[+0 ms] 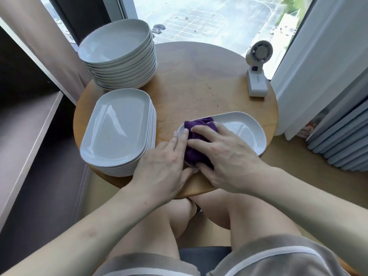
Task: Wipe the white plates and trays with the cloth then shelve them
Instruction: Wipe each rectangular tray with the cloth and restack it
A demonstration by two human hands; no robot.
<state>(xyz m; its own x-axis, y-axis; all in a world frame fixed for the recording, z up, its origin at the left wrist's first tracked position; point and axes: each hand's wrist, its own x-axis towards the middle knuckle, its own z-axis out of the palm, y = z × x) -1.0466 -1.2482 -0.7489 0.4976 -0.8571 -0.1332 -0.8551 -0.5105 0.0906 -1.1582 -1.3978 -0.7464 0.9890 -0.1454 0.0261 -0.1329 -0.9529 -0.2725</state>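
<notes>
A seated person wipes a white oblong ceramic tray (245, 132) that lies flat at the near edge of a round wooden table (199, 86). The right hand (225, 156) is spread wide, its fingers laid nearly flat over a bunched purple cloth (198, 124) and pressing it into the tray's left half. The left hand (163, 166) holds nothing. Its straight fingers rest against the tray's near-left rim, apparently to steady it. To the left of the tray, just apart from it, sits a stack of white oblong trays (117, 128). Behind that, at the table's far left edge, rises a taller stack of round white plates (117, 42). The pictures do not show whether either stack has been wiped. A dark wooden shelf (29, 126) runs along the left wall, and no dish can be seen on the part in view, so shelving appears not to have begun. Judged from this, the job looks to be at an early or middle stage, with one tray under the cloth, its right half uncovered, and many pieces yet to be put away. A small white fan (256, 76) stands at the table's far right, beside the window (209, 16).
</notes>
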